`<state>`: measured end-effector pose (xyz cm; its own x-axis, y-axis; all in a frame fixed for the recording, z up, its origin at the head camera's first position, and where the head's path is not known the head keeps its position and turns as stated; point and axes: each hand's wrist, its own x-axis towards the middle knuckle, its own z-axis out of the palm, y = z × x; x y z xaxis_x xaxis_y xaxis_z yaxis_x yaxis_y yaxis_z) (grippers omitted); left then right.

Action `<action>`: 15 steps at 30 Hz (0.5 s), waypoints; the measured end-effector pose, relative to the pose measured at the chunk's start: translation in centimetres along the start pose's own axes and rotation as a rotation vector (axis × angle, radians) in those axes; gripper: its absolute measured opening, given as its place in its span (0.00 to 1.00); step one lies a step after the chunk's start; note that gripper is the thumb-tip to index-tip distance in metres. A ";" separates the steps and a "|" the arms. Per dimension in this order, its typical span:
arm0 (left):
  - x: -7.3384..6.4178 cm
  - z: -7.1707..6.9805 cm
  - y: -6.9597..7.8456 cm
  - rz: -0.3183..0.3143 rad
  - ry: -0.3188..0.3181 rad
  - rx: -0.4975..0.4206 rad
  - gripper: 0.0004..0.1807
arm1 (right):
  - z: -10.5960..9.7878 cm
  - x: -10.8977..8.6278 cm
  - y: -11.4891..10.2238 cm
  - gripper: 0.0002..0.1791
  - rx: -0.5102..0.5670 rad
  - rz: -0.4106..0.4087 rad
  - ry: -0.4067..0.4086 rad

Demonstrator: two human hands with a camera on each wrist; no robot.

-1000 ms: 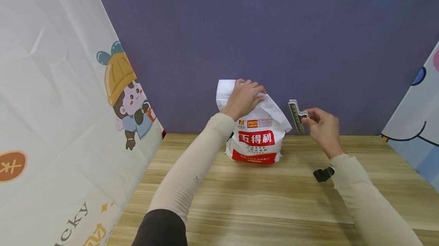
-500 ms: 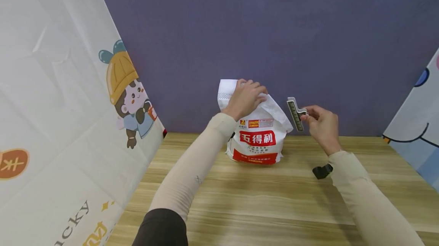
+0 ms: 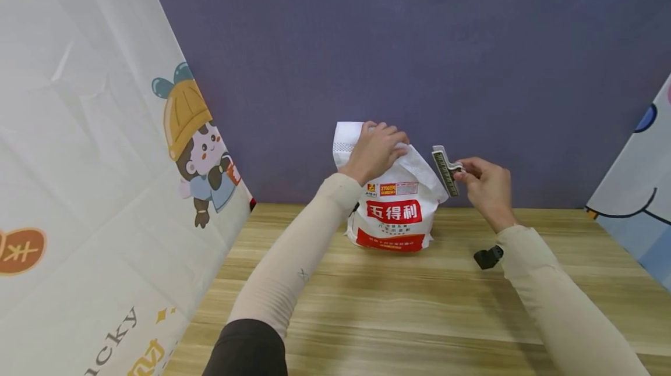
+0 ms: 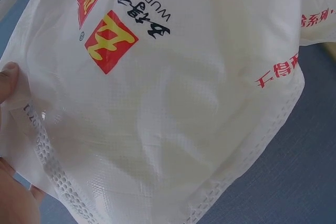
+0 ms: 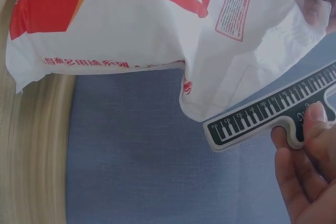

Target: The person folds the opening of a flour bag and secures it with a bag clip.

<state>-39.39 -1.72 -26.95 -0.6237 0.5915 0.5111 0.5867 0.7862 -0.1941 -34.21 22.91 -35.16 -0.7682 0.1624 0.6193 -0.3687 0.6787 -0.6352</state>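
A white flour bag (image 3: 393, 211) with red print stands upright at the back of the table, its top folded over. My left hand (image 3: 374, 151) grips the bag's gathered top from above; in the left wrist view its thumb (image 4: 7, 81) lies against the front of the white plastic. To the right, my right hand (image 3: 490, 191) pinches the handle of a black-and-white bag clip (image 3: 445, 171) between thumb and fingers. The clip's long bar (image 5: 262, 107), with ruler-like marks, slants close beside the bag's right edge in the right wrist view, and its jaws look closed.
The wood-grain table (image 3: 398, 318) reaches back to a dark blue panel (image 3: 409, 44). White printed sheets (image 3: 105, 149) border the left side, and another printed sheet (image 3: 634, 213) borders the right. A black wrist device (image 3: 488, 257) hangs under the right sleeve.
My right hand has moved left with the clip, slightly upward, bringing it up to the bag's right edge. My left hand has kept its grip on the bag top.
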 end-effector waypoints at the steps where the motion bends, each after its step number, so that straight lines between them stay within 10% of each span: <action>1: 0.0 0.0 0.0 0.000 0.000 0.000 0.13 | 0.1 0.0 0.0 0.10 0.001 -0.004 0.000; 15: 0.0 0.2 0.0 -0.004 0.001 -0.004 0.13 | 0.3 0.5 -0.2 0.09 0.006 -0.029 -0.012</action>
<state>-39.48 -1.67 -27.07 -0.6250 0.5885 0.5129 0.5865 0.7876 -0.1889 -34.69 22.63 -34.86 -0.7632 0.1339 0.6321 -0.3944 0.6784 -0.6199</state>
